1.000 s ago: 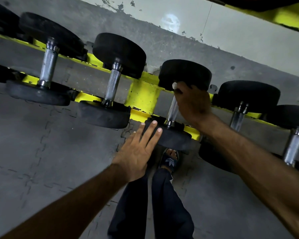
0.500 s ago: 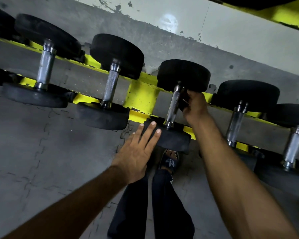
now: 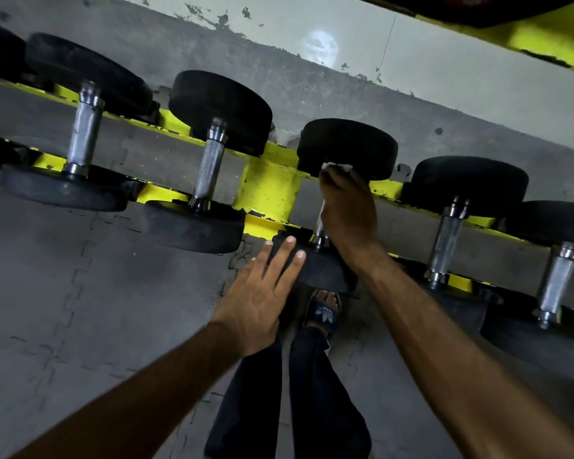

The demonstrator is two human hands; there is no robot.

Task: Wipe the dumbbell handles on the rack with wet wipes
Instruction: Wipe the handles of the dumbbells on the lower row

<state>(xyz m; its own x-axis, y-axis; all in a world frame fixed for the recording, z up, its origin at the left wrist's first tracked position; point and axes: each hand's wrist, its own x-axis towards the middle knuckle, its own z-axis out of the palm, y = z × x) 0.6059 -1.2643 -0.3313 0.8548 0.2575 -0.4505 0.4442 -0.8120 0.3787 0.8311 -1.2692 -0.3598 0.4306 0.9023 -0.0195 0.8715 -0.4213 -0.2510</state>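
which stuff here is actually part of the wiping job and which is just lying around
Part of the job:
wet wipe, held by the right hand round the middle handle
left hand, flat on that dumbbell's near head
other handles, on the yellow rack

Just there:
floor mats
wall
sandal

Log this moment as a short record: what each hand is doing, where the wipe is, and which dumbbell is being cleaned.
left hand: open, flat on the near end of the middle dumbbell
right hand: wrapped round that dumbbell's handle, holding the wet wipe
wet wipe: white, peeking out above the right hand, by the far end
rack: yellow frame
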